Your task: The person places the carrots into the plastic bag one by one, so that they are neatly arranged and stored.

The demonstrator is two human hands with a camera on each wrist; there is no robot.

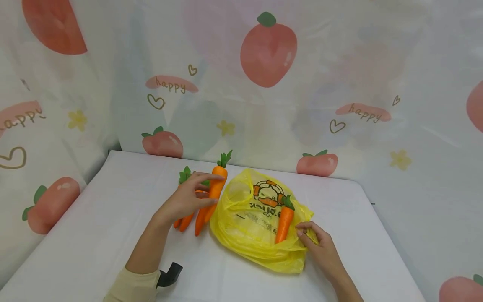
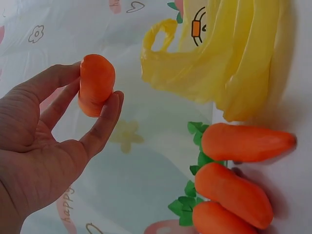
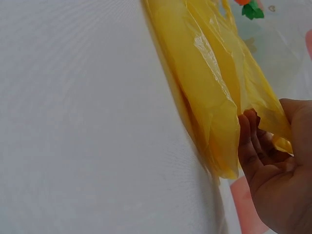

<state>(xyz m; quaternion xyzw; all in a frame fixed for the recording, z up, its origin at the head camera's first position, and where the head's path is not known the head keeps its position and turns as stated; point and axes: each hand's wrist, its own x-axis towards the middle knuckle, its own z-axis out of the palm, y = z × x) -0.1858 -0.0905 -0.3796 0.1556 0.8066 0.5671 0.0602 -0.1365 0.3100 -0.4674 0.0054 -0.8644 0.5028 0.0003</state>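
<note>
My left hand pinches an orange carrot with green leaves between thumb and fingers, holding it upright just left of a yellow plastic bag. In the left wrist view the same carrot is seen end-on. Beneath that hand lie several carrots, such as one with its leaves towards the back wall. The bag bears a duck print and lies spread out. Another carrot lies within the bag's opening, leaves upward. My right hand grips the bag's right edge, its fingertips partly behind the film.
The things lie on a white-covered table. A fruit-printed curtain hangs behind and at the sides. A black curved piece sits by my left wrist, next to a beige sleeve.
</note>
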